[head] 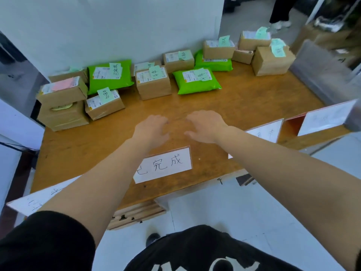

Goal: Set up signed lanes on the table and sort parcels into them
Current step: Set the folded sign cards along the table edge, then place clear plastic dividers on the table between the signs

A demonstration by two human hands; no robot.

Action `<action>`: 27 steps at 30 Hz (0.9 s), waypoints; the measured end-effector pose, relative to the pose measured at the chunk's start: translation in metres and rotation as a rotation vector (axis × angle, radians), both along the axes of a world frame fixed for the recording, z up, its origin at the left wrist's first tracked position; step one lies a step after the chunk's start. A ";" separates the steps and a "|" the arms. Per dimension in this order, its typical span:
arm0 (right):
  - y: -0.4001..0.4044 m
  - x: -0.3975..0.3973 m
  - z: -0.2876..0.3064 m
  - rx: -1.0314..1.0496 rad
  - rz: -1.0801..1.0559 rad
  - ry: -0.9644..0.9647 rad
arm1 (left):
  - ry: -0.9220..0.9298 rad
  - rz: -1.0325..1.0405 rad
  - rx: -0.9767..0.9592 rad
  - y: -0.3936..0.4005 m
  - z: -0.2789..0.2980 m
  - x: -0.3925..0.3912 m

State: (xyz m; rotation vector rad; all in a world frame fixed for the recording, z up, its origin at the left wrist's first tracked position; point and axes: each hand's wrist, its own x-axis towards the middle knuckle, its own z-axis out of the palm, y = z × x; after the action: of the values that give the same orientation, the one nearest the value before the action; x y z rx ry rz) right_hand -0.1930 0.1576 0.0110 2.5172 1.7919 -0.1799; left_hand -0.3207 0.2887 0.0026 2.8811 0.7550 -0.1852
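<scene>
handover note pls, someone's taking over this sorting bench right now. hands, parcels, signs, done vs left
Left hand and right hand: both empty, fingers loosely curled, above the bare middle of the table.
Signs: four white lane signs along the near edge; the centre sign lies flat, one at the left corner, two towards the right.
Parcels: brown boxes and three green mailers, most with sticky notes, all still grouped along the far edge by the wall.
Done: signs out.
Left: no parcel sits near any sign yet; all sorting remains.
</scene>
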 end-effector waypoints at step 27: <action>-0.300 0.263 0.056 -0.042 -0.750 -0.185 | -0.198 -0.491 0.113 -0.260 0.045 0.361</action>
State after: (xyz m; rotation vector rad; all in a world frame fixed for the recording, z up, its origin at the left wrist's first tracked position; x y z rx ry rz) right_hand 0.0705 -0.1422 0.0665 2.9183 0.7086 -0.0034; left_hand 0.0408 0.0282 0.0477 3.0770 0.0171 0.0909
